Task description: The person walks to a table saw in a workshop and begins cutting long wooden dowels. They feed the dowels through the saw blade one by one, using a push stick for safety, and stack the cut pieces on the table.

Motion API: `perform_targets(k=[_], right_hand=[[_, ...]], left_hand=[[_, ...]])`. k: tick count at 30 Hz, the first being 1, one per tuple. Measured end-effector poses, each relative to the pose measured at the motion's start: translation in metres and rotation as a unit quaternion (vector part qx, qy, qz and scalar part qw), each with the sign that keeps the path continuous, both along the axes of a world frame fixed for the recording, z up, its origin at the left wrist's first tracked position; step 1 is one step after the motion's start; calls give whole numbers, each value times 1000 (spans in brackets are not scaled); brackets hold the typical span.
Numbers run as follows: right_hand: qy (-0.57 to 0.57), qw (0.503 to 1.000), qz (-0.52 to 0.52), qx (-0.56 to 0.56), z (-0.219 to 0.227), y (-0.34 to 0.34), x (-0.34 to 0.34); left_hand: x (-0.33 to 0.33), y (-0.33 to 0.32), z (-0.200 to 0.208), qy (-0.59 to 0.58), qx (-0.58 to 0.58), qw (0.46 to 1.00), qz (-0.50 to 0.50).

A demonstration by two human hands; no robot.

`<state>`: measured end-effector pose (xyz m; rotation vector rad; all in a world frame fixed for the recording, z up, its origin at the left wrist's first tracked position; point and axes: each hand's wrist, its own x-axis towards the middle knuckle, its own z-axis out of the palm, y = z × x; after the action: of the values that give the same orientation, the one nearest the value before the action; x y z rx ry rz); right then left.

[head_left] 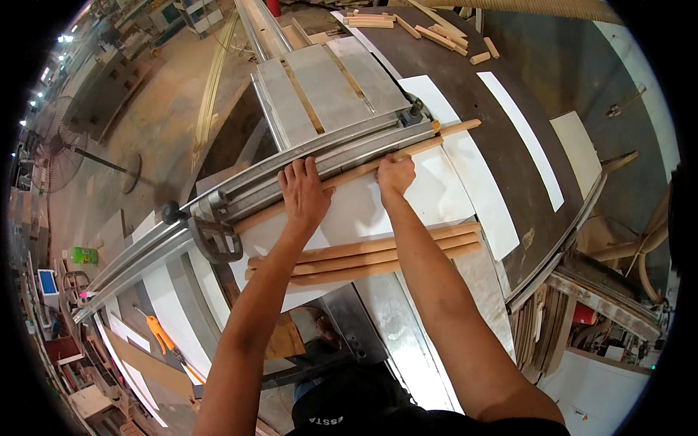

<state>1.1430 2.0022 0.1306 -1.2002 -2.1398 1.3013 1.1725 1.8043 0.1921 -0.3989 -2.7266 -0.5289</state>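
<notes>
Two hands press one long wooden dowel [363, 173] against the metal fence [320, 156] — left hand [304, 195] flat, fingers spread; right hand [395, 174] curled over it — three more dowels [363, 254] lying nearer the wrists.

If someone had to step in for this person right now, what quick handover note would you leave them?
Left hand: flat, palm down, pressing the long round wooden stick against the grey metal fence rail of the saw table.
Right hand: also pressing that stick, further along to the right; its right end juts past the rail.
Both rest over the white flat board.
Waiting: three more long round wooden sticks lie side by side on the board, nearer the person.
Short cut wooden pieces lie at the far end of the table.
Whether the pressed stick has been cut cannot be told.
</notes>
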Motion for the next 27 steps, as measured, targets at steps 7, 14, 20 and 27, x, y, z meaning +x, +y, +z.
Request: perform_targets(k=[7, 14, 20, 27], right_hand=[[-22, 999, -10, 42, -19, 6, -1], [0, 998, -29, 52, -25, 18, 19], [-146, 987, -56, 36, 19, 8, 75], [-132, 934, -115, 311, 33, 30, 207]], left_hand=[[7, -4, 1, -11, 19, 1000, -11], [24, -13, -5, -28, 22, 997, -65], [82, -30, -8, -212, -19, 952, -221], [164, -34, 13, -179, -27, 917, -357]])
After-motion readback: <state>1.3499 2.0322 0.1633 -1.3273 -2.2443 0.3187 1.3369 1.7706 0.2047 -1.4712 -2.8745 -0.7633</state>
